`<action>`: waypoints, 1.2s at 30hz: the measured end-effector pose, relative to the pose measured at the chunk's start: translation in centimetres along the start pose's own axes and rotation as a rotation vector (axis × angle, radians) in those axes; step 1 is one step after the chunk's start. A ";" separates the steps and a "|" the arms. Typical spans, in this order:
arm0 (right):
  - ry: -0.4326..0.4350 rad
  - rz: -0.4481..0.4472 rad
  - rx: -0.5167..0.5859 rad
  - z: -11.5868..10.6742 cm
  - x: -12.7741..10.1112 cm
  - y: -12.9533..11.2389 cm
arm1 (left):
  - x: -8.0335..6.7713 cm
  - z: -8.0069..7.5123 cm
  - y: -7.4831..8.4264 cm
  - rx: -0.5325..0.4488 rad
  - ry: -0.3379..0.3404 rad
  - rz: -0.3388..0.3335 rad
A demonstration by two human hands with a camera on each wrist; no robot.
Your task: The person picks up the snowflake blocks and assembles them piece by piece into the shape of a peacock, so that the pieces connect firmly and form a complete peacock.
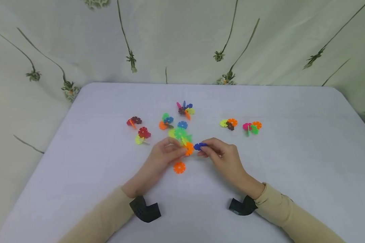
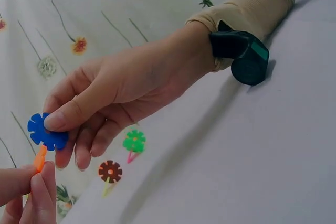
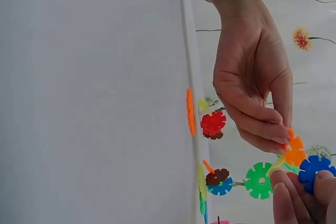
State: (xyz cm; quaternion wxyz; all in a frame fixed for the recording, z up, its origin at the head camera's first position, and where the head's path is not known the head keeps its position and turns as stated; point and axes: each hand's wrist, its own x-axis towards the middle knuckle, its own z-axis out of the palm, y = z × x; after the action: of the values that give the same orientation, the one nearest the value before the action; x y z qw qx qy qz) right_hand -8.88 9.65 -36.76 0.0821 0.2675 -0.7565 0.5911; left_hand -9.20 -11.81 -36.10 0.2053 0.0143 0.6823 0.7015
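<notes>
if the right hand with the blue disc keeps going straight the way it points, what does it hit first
Most likely the orange disc pinched by the left hand. The right hand points its blue disc leftward at it, with only a small gap showing between them; exact depth is unclear.

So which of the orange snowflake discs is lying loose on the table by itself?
The single orange disc lying flat just in front of the hands, joined to nothing. The other orange ones are slotted into clusters, including the one in the left hand.
</notes>
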 end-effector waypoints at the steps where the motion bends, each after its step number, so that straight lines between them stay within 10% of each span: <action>1: 0.007 0.001 -0.002 0.0 0.0 0.0 | -0.1 0.0 0.0 0.015 -0.001 0.000; 20: -0.038 0.023 0.053 -0.1 -0.2 0.7 | 0.0 0.6 0.6 0.000 0.030 -0.002; 32: -0.054 -0.121 -0.076 0.2 -0.2 0.6 | -0.2 1.3 0.6 -0.124 0.063 -0.088; 36: -0.097 -0.166 -0.165 -1.3 -0.1 0.1 | 0.0 0.9 0.5 -0.021 -0.010 -0.055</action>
State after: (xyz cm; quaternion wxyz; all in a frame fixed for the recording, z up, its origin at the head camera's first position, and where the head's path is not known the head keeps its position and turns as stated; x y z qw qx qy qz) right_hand -9.13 10.94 -36.55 0.1160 0.3498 -0.7809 0.5043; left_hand -9.11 -10.95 -35.56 0.2282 -0.0031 0.6740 0.7026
